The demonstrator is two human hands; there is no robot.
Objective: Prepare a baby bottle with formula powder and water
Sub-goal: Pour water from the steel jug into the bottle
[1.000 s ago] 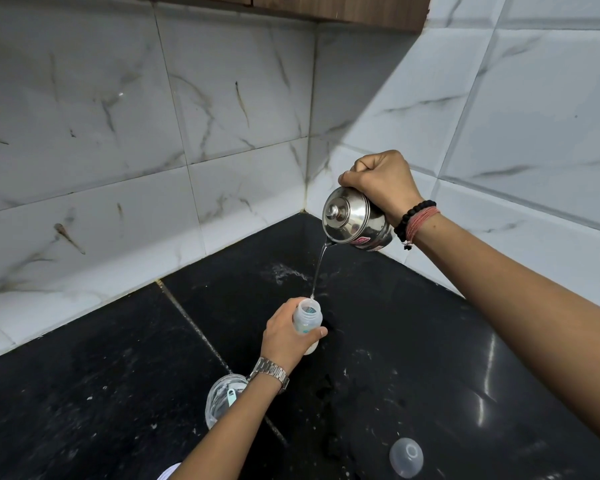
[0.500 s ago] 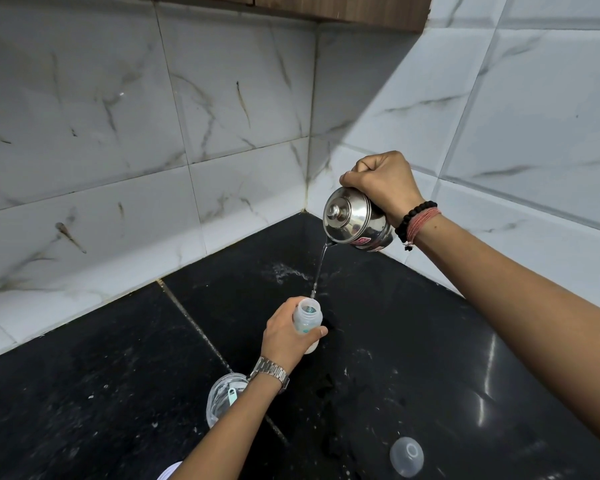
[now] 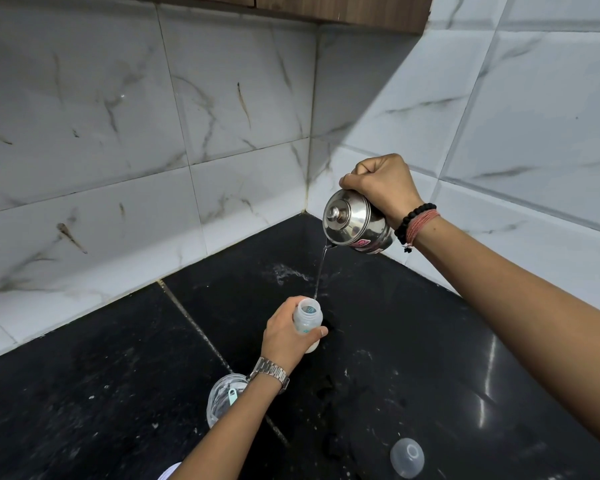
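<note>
Black countertop point(image 3: 430, 341); upright baby bottle point(image 3: 307, 323), mouth up.

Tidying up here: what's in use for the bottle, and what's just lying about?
In use: bottle, left hand, steel pot, right hand, water stream.
Lying about: clear cap, clear tub with scoop.

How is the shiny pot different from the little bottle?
The steel kettle is shiny metal; the baby bottle is cloudy plastic you can partly see through. The kettle is tipped in the air by the right hand, with its lid on; the bottle is held nearly upright, low over the black counter, by the left hand, its mouth open. Water leaves the kettle and falls toward the bottle. Each is held by one hand.
</note>
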